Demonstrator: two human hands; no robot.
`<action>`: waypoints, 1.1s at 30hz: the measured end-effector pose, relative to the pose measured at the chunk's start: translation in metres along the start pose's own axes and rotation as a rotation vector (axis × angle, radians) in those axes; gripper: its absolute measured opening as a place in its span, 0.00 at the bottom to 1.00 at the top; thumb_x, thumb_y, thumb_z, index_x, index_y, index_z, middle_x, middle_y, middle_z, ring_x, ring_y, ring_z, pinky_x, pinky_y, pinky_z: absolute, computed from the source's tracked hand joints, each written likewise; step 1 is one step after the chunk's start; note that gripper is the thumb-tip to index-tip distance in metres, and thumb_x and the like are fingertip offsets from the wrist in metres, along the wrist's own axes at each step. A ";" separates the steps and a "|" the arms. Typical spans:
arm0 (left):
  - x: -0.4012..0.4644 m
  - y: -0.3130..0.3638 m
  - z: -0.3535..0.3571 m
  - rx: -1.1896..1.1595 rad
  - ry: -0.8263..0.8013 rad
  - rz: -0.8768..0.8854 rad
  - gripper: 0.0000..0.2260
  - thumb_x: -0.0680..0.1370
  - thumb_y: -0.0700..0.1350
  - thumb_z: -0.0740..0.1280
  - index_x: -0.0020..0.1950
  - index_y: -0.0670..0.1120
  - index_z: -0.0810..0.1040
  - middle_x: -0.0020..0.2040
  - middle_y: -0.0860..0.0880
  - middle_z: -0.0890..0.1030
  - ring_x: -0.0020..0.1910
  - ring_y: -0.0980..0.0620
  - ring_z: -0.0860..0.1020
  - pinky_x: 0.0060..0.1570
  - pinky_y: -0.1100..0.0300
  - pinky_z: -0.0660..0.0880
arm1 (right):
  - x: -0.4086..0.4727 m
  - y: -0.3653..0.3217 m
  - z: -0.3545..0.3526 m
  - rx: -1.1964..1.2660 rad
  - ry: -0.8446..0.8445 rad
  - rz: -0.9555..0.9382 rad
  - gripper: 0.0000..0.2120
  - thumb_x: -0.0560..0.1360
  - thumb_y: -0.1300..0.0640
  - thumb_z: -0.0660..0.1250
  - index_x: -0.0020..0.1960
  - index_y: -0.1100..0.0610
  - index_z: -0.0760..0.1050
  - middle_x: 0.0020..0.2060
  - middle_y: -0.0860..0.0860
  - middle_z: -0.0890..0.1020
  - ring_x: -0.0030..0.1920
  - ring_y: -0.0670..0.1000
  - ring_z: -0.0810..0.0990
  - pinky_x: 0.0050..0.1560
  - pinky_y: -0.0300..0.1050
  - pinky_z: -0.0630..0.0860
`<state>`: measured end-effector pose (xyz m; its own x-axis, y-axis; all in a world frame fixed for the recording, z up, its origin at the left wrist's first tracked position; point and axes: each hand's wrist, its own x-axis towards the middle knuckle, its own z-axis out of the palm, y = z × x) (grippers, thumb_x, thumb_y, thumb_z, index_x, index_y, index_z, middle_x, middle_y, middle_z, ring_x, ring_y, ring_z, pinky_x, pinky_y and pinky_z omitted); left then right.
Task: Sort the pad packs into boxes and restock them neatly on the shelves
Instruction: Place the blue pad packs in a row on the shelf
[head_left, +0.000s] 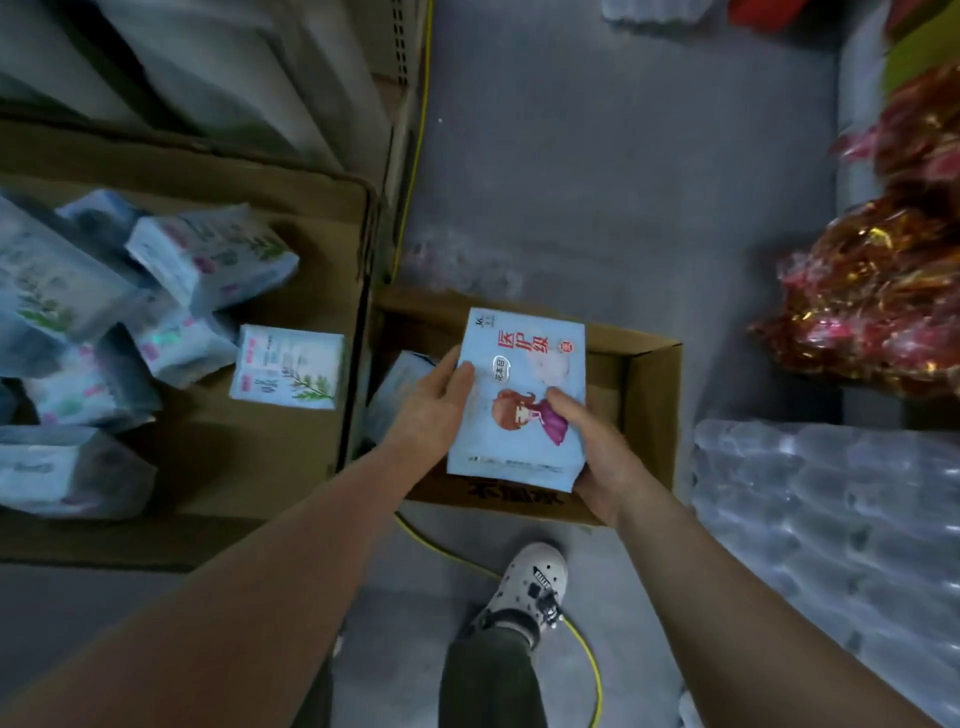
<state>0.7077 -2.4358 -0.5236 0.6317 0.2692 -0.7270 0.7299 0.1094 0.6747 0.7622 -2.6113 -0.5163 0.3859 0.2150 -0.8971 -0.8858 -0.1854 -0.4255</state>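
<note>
Holding a light blue pad pack (519, 400) between them, both hands sit above a small cardboard box (652, 405). The left hand (434, 410) grips the pack's left edge, thumb lying on the printed front and the other fingers hidden behind it. The right hand (597, 447) grips the lower right corner, thumb curled over the cartoon figure on the front, its remaining fingers mostly out of sight under the pack. The pack covers most of the box's opening, so what lies inside directly beneath the fingers cannot be told; just left of the left thumb, part of another pale pack (400, 387) shows inside the box, blurred. Farther left of the left hand, a large open carton (311, 208) holds a loose heap of pad packs (156, 312), smeared by blur and cut off by the frame's left edge. Below the hands, a white shoe (535, 582) stands on the grey floor beside a yellow cable (587, 654). Right of the right hand lie wrapped bottles (831, 519) and red-gold shiny bags (878, 296), both indistinct.
</note>
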 end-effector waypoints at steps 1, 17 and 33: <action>0.006 -0.016 0.010 0.130 0.023 -0.010 0.18 0.84 0.54 0.55 0.74 0.56 0.67 0.64 0.52 0.75 0.60 0.50 0.75 0.59 0.56 0.71 | 0.015 0.011 -0.010 -0.023 0.063 0.002 0.32 0.70 0.45 0.75 0.71 0.47 0.68 0.55 0.53 0.85 0.53 0.57 0.85 0.57 0.60 0.79; 0.175 -0.178 0.023 1.007 0.374 -0.141 0.52 0.73 0.51 0.74 0.77 0.56 0.33 0.76 0.39 0.50 0.73 0.36 0.56 0.69 0.34 0.57 | 0.171 0.092 -0.022 -0.135 0.237 -0.114 0.37 0.73 0.49 0.74 0.75 0.38 0.56 0.55 0.49 0.81 0.42 0.47 0.86 0.36 0.44 0.82; 0.055 -0.037 0.053 0.911 0.122 0.015 0.36 0.80 0.59 0.58 0.78 0.59 0.36 0.72 0.41 0.57 0.62 0.37 0.68 0.58 0.43 0.70 | 0.031 0.017 -0.066 -0.265 0.409 -0.159 0.41 0.68 0.50 0.74 0.74 0.36 0.56 0.63 0.50 0.75 0.54 0.52 0.82 0.50 0.56 0.83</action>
<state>0.7293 -2.4755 -0.5951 0.6487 0.3691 -0.6655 0.6781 -0.6774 0.2852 0.7760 -2.6715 -0.5596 0.6270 -0.1226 -0.7693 -0.7324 -0.4292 -0.5286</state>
